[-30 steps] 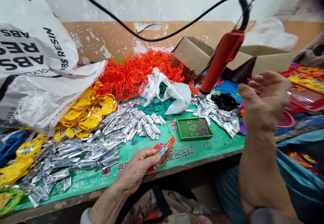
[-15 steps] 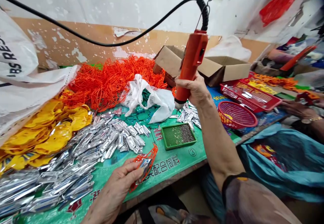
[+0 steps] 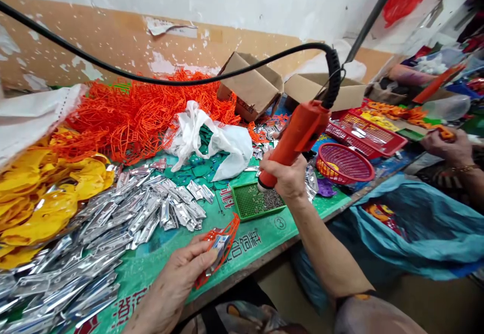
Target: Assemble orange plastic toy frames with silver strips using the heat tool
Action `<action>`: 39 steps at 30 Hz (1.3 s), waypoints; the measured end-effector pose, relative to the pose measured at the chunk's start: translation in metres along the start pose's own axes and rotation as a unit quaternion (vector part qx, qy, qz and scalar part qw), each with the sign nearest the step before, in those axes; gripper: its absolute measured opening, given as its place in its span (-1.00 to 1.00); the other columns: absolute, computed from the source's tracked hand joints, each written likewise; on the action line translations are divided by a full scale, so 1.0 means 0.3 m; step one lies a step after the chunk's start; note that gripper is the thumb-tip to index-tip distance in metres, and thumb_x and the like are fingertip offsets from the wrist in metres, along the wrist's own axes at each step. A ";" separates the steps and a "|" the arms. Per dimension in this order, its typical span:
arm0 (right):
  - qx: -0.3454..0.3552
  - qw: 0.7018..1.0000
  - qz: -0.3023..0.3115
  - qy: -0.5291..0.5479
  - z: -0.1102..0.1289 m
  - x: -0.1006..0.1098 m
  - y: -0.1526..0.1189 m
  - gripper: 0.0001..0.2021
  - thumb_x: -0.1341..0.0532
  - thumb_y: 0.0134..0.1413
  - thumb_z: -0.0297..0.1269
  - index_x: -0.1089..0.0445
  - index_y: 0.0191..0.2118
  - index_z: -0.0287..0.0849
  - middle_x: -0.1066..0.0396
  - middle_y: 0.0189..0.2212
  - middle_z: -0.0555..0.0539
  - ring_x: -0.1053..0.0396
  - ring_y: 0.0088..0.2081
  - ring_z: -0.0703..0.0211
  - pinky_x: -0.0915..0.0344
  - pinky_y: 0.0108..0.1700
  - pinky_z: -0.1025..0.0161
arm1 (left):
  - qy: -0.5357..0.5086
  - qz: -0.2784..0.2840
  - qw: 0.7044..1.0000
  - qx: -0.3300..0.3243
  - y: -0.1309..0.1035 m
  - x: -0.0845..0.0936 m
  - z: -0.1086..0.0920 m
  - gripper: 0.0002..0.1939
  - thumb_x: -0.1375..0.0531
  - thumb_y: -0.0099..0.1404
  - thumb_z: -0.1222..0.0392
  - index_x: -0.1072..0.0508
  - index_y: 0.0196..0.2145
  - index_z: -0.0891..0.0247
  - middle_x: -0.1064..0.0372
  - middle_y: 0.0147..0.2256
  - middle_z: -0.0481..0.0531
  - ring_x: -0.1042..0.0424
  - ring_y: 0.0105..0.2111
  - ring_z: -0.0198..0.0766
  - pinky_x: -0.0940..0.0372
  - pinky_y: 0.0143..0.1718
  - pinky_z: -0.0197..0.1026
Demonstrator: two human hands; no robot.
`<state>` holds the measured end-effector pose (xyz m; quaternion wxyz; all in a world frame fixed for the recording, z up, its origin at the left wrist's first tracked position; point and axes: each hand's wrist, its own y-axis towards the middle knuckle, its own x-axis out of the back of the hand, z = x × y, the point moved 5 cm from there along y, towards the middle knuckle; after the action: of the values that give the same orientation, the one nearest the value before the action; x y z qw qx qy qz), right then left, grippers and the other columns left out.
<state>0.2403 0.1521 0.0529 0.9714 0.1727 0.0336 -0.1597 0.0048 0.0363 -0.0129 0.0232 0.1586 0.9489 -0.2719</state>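
Note:
My right hand [image 3: 290, 179] is wrapped round a red-orange electric screwdriver [image 3: 298, 131], which hangs from a black cord and tilts down to the left. Its tip is at the green mesh tray [image 3: 260, 215], by a heap of small screws [image 3: 273, 201]; whether it touches them I cannot tell. Low in front of me, my left hand [image 3: 179, 271] pinches a thin orange plastic frame [image 3: 231, 233] with a shiny metal plate [image 3: 220, 243] lying against it. Loose metal plates [image 3: 147, 208] are piled to the left of the tray.
Yellow plastic pieces [image 3: 41, 198] and tangled orange frames [image 3: 132, 115] are heaped at left and back. Behind the tray lies a white plastic bag [image 3: 234, 150]. Red baskets [image 3: 344, 173], cardboard boxes [image 3: 251, 92] and a blue sack [image 3: 408, 243] stand rightward. A co-worker's hand [image 3: 449, 147] works at far right.
My right hand has lowered the screwdriver, bringing its tip down to the screw tray and tilting it further. My left hand still holds the frame and plate. The view has shifted slightly.

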 end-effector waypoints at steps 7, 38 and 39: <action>0.006 0.999 -0.038 0.037 -0.046 0.005 0.014 -0.86 -0.38 -0.33 -0.39 -0.40 -0.57 -0.19 -0.37 -0.58 0.07 -0.29 -0.57 0.29 -0.27 -0.45 0.22 | -0.021 -0.011 1.000 0.012 0.007 0.002 0.016 -0.67 -0.32 0.13 -0.07 -0.66 -0.17 0.06 -0.43 0.11 -0.02 -0.22 0.20 0.04 -0.02 0.25 -0.10; 0.055 0.989 -0.059 0.127 0.121 0.019 -0.031 -0.78 -0.38 -0.34 -0.48 -0.38 -0.48 -0.11 -0.39 -0.58 0.09 -0.32 -0.57 0.23 -0.30 -0.46 0.19 | 0.136 -0.041 0.989 -0.032 0.001 -0.034 -0.037 -0.70 -0.15 0.18 0.00 -0.57 -0.49 0.22 -0.40 -0.08 0.10 -0.34 -0.12 -0.03 -0.17 -0.12 -0.10; 0.059 0.987 -0.039 0.145 0.163 0.013 -0.051 -0.79 -0.36 -0.29 -0.47 -0.40 -0.44 -0.08 -0.38 -0.56 0.08 -0.33 -0.55 0.22 -0.31 -0.46 0.18 | 0.150 -0.044 0.987 -0.039 -0.001 -0.035 -0.043 -0.70 -0.14 0.18 0.01 -0.55 -0.51 0.22 -0.40 -0.11 0.10 -0.34 -0.13 -0.04 -0.16 -0.12 -0.10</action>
<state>0.2397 0.1205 0.0934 0.9374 0.2497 0.1711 -0.1720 0.0153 0.0399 -0.0004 -0.1254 0.1547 0.9575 -0.2087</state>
